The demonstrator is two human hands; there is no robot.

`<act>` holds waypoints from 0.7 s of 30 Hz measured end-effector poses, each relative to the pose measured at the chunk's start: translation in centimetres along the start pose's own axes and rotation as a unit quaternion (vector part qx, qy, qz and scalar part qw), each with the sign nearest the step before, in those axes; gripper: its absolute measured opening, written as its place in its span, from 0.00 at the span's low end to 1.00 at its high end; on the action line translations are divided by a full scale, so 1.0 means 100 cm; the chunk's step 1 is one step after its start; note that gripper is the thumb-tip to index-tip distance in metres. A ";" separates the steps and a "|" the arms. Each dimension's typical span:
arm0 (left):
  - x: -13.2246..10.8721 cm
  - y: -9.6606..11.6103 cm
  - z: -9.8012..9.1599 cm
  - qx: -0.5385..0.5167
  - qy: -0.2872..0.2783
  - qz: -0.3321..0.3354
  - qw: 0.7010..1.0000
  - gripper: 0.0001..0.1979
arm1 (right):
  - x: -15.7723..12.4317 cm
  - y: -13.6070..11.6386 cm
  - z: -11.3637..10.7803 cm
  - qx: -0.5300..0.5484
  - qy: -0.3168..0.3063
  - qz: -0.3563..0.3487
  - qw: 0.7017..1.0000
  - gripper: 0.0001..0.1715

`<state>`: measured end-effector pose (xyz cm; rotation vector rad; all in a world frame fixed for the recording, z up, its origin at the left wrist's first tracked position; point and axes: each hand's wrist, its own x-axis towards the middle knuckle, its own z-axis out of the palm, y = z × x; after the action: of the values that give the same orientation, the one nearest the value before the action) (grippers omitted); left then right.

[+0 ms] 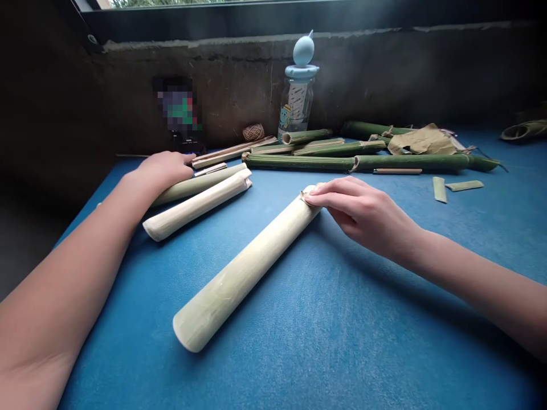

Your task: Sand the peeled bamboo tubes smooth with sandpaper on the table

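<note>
A long peeled pale bamboo tube [243, 272] lies slantwise on the blue table [342, 341]. My right hand [363, 212] rests on its far end, fingers closed around the tip. My left hand [164, 169] reaches out to the far left, its fingers curled over the upper end of a greenish peeled bamboo piece [199, 185]. A second shorter peeled piece [196, 206] lies just in front of that one, untouched.
Several green bamboo stalks [359, 162] and split strips [233, 151] lie along the back wall. A clear bottle with a light blue cap [298, 97], a ball of twine [253, 132], a crumpled brown husk [423, 141] and two small green offcuts [453, 187] are also there.
</note>
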<state>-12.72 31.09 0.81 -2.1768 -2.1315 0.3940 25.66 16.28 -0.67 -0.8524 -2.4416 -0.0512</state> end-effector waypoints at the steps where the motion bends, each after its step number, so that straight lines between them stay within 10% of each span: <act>1: 0.000 0.000 0.000 0.001 0.001 -0.002 1.000 0.33 | -0.002 0.000 0.000 0.000 0.010 -0.002 1.000 0.20; 21: -0.008 0.007 -0.005 -0.014 0.044 0.030 0.998 0.36 | 0.011 -0.024 0.018 0.082 0.065 0.012 0.994 0.19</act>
<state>-11.96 30.30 1.26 -2.2321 -2.0430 0.2683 22.63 15.32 -1.32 -0.7798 -2.2792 0.0976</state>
